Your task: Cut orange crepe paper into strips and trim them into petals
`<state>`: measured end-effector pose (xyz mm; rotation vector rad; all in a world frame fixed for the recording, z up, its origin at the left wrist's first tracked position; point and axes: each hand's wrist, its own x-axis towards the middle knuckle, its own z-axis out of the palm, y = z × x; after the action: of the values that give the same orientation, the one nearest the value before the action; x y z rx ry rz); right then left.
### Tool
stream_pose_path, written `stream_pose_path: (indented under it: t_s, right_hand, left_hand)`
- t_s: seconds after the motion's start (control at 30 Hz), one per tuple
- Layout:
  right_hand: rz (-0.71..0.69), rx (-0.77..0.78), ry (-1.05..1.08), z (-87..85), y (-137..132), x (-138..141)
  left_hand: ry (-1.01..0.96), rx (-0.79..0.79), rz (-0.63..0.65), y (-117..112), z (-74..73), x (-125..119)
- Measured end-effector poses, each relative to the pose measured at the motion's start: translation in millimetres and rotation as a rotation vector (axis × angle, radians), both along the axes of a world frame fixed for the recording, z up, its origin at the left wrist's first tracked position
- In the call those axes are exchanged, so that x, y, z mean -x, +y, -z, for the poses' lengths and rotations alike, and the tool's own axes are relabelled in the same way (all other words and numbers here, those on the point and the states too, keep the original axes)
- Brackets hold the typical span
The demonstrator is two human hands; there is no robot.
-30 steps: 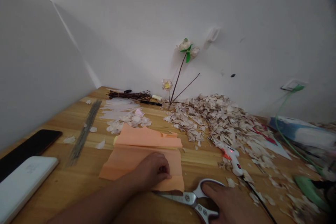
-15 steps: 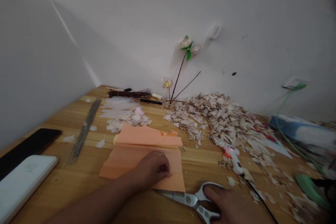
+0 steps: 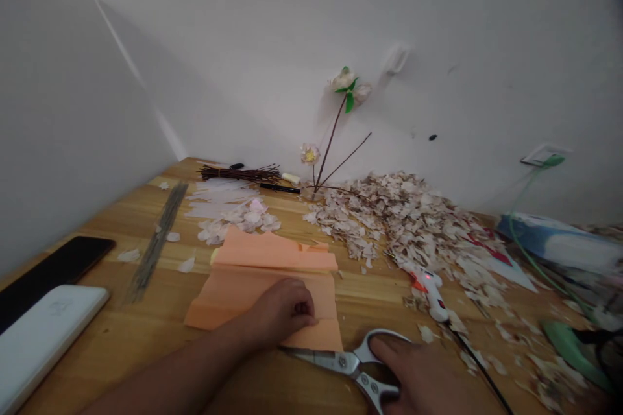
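Observation:
A sheet of orange crepe paper (image 3: 272, 285) with creases lies in the middle of the wooden table. My left hand (image 3: 287, 311) rests on its lower part, fingers curled and thumb tip against them, pinching or pressing the paper. At the lower right, my right hand (image 3: 413, 369) is closed around the handles of metal scissors (image 3: 343, 363). Their blades point left along the paper's near edge, the tip close under my left wrist. One handle loop shows round my thumb; my other fingers are partly hidden.
A white glue gun (image 3: 433, 295) with a black cord lies right, beside a heap of pale petals (image 3: 409, 220). Wires (image 3: 158, 240), a black phone (image 3: 63, 266) and a white power bank (image 3: 53, 331) lie left. Behind stand artificial flowers (image 3: 345, 87) and a twig bundle (image 3: 238, 173).
My right hand and the scissors have shifted slightly left, the blades sliding a little farther along the paper's near edge. My left hand and the paper stay almost still.

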<state>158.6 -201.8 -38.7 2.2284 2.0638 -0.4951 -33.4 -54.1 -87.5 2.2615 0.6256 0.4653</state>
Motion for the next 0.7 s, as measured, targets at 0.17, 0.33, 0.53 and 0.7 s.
stream_pose_path:
  t_s: [0.17,0.33,0.53,0.7]
  right_hand:
    - [-0.030,-0.031,0.015,3.5,3,3]
    - [-0.001,-0.001,0.035,2.8,7,7]
    - [0.001,0.012,0.040,-1.4,5,10]
    - [-0.008,-0.003,0.087,10.5,0,3]
  left_hand:
    - [0.000,0.002,0.004,0,0.2,0]
    - [-0.003,0.005,0.003,0,-0.3,0]
    - [-0.015,0.001,0.007,1,2.8,0]
    - [-0.018,0.007,0.005,1,1.7,0]
